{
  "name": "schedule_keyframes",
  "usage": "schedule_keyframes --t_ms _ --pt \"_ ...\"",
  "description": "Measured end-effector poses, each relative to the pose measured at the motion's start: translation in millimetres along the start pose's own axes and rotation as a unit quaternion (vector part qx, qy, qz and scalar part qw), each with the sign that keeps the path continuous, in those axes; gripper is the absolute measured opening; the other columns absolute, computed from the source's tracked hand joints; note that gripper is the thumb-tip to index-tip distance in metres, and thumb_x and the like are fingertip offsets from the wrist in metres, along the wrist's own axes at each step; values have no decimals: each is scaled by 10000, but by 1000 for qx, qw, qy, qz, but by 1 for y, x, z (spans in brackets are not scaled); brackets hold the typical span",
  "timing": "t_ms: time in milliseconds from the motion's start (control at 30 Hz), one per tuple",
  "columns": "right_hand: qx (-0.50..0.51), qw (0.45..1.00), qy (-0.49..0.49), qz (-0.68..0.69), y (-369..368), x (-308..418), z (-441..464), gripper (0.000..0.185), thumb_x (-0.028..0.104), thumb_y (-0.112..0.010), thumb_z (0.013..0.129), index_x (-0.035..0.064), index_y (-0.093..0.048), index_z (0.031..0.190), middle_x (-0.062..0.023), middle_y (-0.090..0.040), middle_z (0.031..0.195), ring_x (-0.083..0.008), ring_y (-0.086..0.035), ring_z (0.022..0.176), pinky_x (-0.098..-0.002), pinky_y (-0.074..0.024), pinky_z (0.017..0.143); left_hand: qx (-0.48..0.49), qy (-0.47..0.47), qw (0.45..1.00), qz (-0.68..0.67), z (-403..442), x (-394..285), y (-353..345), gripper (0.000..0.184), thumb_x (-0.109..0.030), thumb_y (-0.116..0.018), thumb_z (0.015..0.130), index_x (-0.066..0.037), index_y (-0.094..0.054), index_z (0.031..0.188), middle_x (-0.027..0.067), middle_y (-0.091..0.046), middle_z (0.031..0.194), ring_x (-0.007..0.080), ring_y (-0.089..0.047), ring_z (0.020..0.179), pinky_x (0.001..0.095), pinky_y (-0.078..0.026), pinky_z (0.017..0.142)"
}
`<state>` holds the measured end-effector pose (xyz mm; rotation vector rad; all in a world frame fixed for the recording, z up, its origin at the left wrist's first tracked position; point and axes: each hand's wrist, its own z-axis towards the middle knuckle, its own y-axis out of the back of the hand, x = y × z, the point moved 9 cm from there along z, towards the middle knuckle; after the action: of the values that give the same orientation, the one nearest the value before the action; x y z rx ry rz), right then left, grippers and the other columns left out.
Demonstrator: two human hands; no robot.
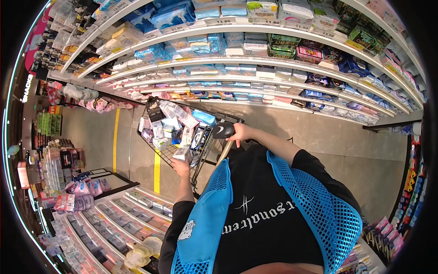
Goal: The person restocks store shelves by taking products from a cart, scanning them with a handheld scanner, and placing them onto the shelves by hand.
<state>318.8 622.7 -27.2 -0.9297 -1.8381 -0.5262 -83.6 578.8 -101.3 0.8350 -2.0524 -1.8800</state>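
Note:
In the head view, my left hand [180,167] is closed around the near end of a small white-and-grey box [182,154]. It holds the box over the near side of a black wire shopping cart [172,151]. My right hand [240,132] grips a black, rounded handheld device [223,130] with a pale curved mark, possibly a scanner. This device is beside the cart's tan handle bar [224,153]. Mixed packages fill much of the cart, among them a blue pack [204,117] and a black bag [154,108].
Long white shelves [237,60] stocked with tissue packs and boxes curve across the far side. A lower tiered display [105,219] stands at the near left. Yellow lines [157,172] mark the concrete floor [134,137]. Racks of colourful goods [407,187] border the right.

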Motion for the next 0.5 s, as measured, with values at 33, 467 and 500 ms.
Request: schedule_keyframes --t_ms 33,467,500 --pt "-3 1000 6 6 -1 -3 2 305 160 -706 861 -43 -641 1079 -85 -729 980 -211 -716 581 -299 -545 536 3 3 1000 2 0 0 1 927 -236 -854 732 -22 -246 1397 241 -465 1315 453 -506 1204 514 -476 988" --pt "-10 999 -20 -24 1 -3 1 235 197 -711 872 -12 -699 979 -88 -713 753 -187 -716 566 -263 -463 443 2 13 1000 13 3 -4 3 885 -216 -867 710 -45 -288 1357 225 -455 1324 439 -487 1227 520 -477 997" --pt "-11 999 -17 -24 1 -2 0 237 198 -711 873 -13 -698 979 -88 -712 751 -186 -716 566 -263 -461 442 3 14 1000 11 3 -4 3 884 -218 -867 710 -43 -289 1356 228 -456 1322 439 -489 1225 518 -475 999"
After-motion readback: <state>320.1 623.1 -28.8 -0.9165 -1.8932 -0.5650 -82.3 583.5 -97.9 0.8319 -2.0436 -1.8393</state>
